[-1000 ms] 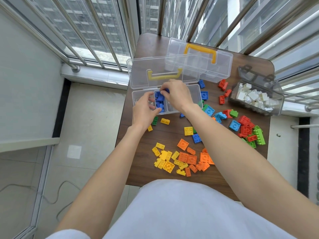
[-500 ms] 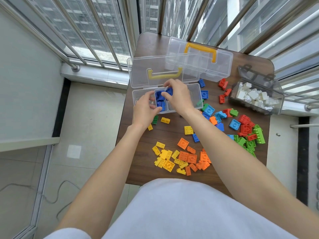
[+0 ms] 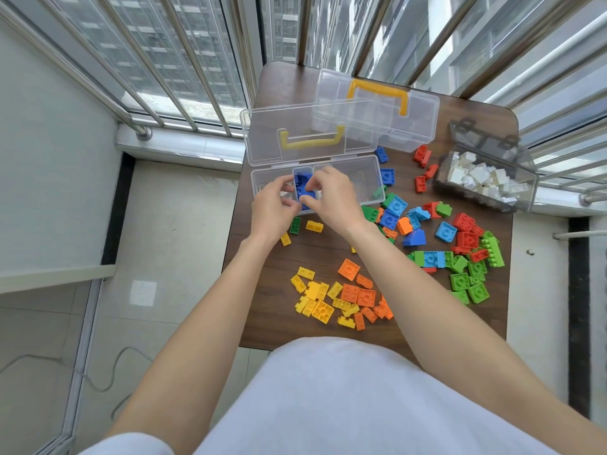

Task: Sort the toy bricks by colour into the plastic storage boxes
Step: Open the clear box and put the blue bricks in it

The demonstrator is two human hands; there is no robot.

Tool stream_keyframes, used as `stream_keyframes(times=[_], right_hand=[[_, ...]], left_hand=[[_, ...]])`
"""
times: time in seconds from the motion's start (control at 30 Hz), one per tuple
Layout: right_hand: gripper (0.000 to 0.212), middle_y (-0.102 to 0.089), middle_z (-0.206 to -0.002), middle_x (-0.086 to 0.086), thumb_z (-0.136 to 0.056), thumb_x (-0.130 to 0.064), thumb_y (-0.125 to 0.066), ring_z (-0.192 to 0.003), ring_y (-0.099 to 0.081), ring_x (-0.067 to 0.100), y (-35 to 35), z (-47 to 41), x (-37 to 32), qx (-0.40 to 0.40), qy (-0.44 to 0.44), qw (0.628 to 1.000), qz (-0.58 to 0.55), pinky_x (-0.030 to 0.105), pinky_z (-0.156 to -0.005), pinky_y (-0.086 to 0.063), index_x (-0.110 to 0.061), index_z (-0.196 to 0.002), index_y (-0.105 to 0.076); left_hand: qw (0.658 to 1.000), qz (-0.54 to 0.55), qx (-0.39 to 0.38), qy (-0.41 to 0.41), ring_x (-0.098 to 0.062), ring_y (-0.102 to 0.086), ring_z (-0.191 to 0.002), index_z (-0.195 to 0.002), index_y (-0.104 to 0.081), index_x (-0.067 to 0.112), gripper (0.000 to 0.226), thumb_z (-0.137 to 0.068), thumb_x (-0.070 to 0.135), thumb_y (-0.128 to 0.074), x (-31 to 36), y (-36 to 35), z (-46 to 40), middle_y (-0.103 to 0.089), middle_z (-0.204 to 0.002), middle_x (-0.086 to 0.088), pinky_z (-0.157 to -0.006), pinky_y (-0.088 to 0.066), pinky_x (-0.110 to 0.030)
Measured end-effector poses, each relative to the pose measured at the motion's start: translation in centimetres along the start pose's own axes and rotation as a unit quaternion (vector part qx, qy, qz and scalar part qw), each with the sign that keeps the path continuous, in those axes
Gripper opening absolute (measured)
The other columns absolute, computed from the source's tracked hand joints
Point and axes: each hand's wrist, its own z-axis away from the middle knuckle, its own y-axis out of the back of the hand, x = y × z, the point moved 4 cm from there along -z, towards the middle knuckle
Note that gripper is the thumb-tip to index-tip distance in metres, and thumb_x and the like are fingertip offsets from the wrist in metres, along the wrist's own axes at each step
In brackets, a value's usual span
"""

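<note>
Over a small dark wooden desk (image 3: 335,257) on a glazed balcony, a person works both hands at the open clear storage box (image 3: 368,178) with the yellow handle. The left hand (image 3: 272,208) and the right hand (image 3: 331,198) meet above the box's narrow middle compartment, where dark blue bricks (image 3: 303,185) are stacked. Both sets of fingers are curled at a dark blue brick (image 3: 307,201) at the compartment's near edge; the right thumb and fingers seem to pinch it, while whether the left hand grips it or only steadies it cannot be told.

The step in hand looks like seating that brick among its fellows. Done well, it would call for laying the brick flat so the narrow compartment fills evenly, and for keeping the box from sliding toward the desk's left edge.

Much sorting remains, by the look of it: light blue bricks (image 3: 397,205), red bricks (image 3: 466,231), green bricks (image 3: 469,277), orange bricks (image 3: 358,293) and yellow bricks (image 3: 315,297) lie loose on the desk. White bricks (image 3: 476,178) already fill a second box at the right.
</note>
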Motion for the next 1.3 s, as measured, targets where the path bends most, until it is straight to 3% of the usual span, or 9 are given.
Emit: stream_keyframes(times=[0.07,0.17,0.37,0.5,0.6,0.73,1.03,1.17,1.3], right_hand=[[0.020,-0.063,-0.102,0.007,-0.085,-0.023,-0.067,-0.098,-0.053,0.022,0.2,0.4,0.1,0.011,0.012,0.999,0.044,0.031,-0.078,-0.042,-0.011,-0.099,-0.064],[0.019,-0.064,-0.103,0.008,-0.086,-0.016,-0.062,-0.095,-0.058,0.024,0.4,0.6,0.0,0.010,-0.004,0.999,0.040,0.034,-0.078,-0.045,-0.010,-0.104,-0.063],[0.018,-0.068,-0.098,0.008,-0.081,-0.006,-0.062,-0.089,-0.062,0.022,1.0,0.1,0.4,0.023,-0.087,0.994,-0.058,0.034,-0.079,-0.049,-0.009,-0.097,-0.068],[0.013,-0.059,-0.107,0.009,-0.087,-0.014,-0.062,-0.095,-0.057,0.025,0.6,-0.1,0.6,0.016,-0.061,0.998,0.018,0.029,-0.075,-0.039,-0.011,-0.099,-0.068],[0.018,-0.061,-0.108,0.010,-0.090,-0.019,-0.061,-0.098,-0.058,0.026,0.1,0.1,0.5,0.007,-0.059,0.997,0.049,0.032,-0.079,-0.042,-0.011,-0.104,-0.068],[0.017,-0.060,-0.108,0.009,-0.091,-0.018,-0.060,-0.097,-0.059,0.027,-0.1,0.0,0.0,0.012,-0.054,0.996,0.065,0.035,-0.080,-0.046,-0.012,-0.106,-0.066],[0.020,-0.063,-0.105,0.006,-0.094,-0.019,-0.054,-0.096,-0.060,0.027,0.3,-0.1,-0.1,0.009,-0.022,0.992,0.122,0.031,-0.072,-0.041,-0.016,-0.105,-0.071],[0.026,-0.067,-0.107,0.005,-0.092,-0.022,-0.056,-0.098,-0.062,0.023,0.3,1.6,0.7,0.029,-0.019,0.999,0.034,0.035,-0.081,-0.050,-0.014,-0.115,-0.067],[0.028,-0.066,-0.111,0.003,-0.092,-0.018,-0.056,-0.105,-0.059,0.016,1.9,6.2,3.2,0.057,-0.026,0.997,-0.042,0.030,-0.087,-0.048,-0.014,-0.118,-0.063]], left_hand=[[1.000,0.000,0.001,0.005,-0.006,-0.062,-0.073,-0.128,-0.054,0.017,0.049,-0.082,0.007,-0.066,0.0,0.0,0.0,-0.063,-0.111,0.004,-0.073,-0.053,-0.023],[1.000,-0.002,0.004,0.012,-0.005,-0.062,-0.072,-0.128,-0.054,0.018,0.050,-0.081,0.005,-0.065,-0.1,0.0,0.0,-0.063,-0.110,0.005,-0.072,-0.054,-0.023],[1.000,-0.006,0.007,0.017,-0.005,-0.062,-0.074,-0.130,-0.052,0.020,0.052,-0.082,0.004,-0.065,-0.2,-0.1,0.0,-0.063,-0.110,0.005,-0.072,-0.054,-0.022],[1.000,-0.009,0.000,0.013,-0.004,-0.063,-0.075,-0.132,-0.051,0.020,0.054,-0.082,0.006,-0.064,-0.3,-0.1,0.1,-0.063,-0.113,0.005,-0.074,-0.054,-0.022],[1.000,-0.001,-0.003,0.011,-0.007,-0.063,-0.078,-0.132,-0.051,0.020,0.051,-0.083,0.010,-0.060,-0.2,0.0,0.3,-0.063,-0.114,0.004,-0.079,-0.055,-0.030],[1.000,-0.008,0.015,0.010,-0.006,-0.062,-0.078,-0.127,-0.055,0.021,0.042,-0.086,0.023,-0.066,0.1,0.2,0.2,-0.065,-0.107,0.007,-0.074,-0.051,-0.023],[0.999,0.004,0.012,0.050,-0.005,-0.063,-0.079,-0.122,-0.054,0.021,0.050,-0.077,0.013,-0.074,-0.2,-0.2,0.0,-0.064,-0.098,0.008,-0.079,-0.056,-0.031],[0.999,-0.042,0.026,0.013,-0.005,-0.059,-0.088,-0.123,-0.053,0.019,0.050,-0.078,0.013,-0.072,0.5,0.0,0.4,-0.062,-0.109,0.003,-0.083,-0.052,-0.028],[0.988,-0.074,0.077,-0.112,-0.008,-0.055,-0.093,-0.120,-0.056,0.014,0.034,-0.086,0.010,-0.061,2.9,-0.3,2.7,-0.059,-0.110,-0.001,-0.083,-0.049,-0.026]])
